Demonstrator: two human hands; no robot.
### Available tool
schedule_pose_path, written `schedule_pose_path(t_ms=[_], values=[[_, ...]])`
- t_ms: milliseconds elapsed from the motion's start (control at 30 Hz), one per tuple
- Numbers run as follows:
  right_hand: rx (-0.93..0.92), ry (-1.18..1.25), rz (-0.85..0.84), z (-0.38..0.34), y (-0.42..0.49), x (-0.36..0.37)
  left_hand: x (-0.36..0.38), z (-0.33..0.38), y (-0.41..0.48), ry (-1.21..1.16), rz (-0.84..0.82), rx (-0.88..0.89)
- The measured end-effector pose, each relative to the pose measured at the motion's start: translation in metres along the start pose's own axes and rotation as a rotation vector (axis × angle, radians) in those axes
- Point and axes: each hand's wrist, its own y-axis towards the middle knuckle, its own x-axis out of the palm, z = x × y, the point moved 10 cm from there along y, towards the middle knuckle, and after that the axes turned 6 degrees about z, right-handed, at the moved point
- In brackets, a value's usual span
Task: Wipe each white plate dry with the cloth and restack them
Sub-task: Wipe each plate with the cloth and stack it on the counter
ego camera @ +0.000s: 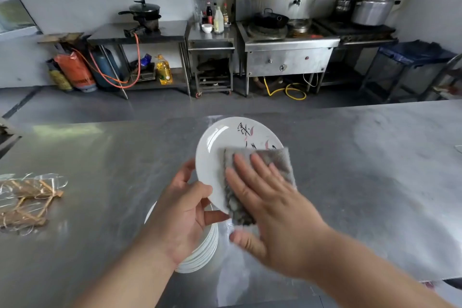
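- Both forearms enter from the bottom edge, cut off by the frame.
- A stack of white plates (205, 251) stands on the steel desk (362, 170). The left wrist hides most of it; only the rims on its right side show, too close-packed to count.
- The left hand (186, 210) grips the near-left rim of a single white plate (215, 150), thumb on its face and fingertips curled behind it.
- That plate is held tilted above the stack, its face towards the camera.
- The right hand (270, 207) lies flat, fingers straight, pressing a grey cloth (277, 157) against the plate's right half. The hand is slightly blurred.
- The cloth covers part of a dark brush design with pink strokes near the plate's far rim.
- At the desk's left lies a bundle of straw-coloured strips in clear wrapping (27, 200), cut off by the frame.
- Across the floor, a dark wok (271, 20) sits on a steel range; its contents cannot be made out.
- Beside it stand bottles (218, 20) and a small white bowl (207, 28); lower left is a jug of yellow oil (164, 72).
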Motion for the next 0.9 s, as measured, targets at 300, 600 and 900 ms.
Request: schedule_pose_path(t_ms=[300, 600, 900], values=[[0.143, -0.205, 0.018, 0.057, 0.009, -0.019, 0.000, -0.009, -0.007, -0.009, 0.010, -0.020], [0.126, -0.031, -0.033, -0.009, -0.026, 0.018, -0.002, -0.005, 0.002, -0.037, 0.146, 0.016], [0.198, -0.148, -0.024, 0.039, -0.002, -0.009, 0.007, -0.011, -0.001, -0.061, 0.107, 0.026]])
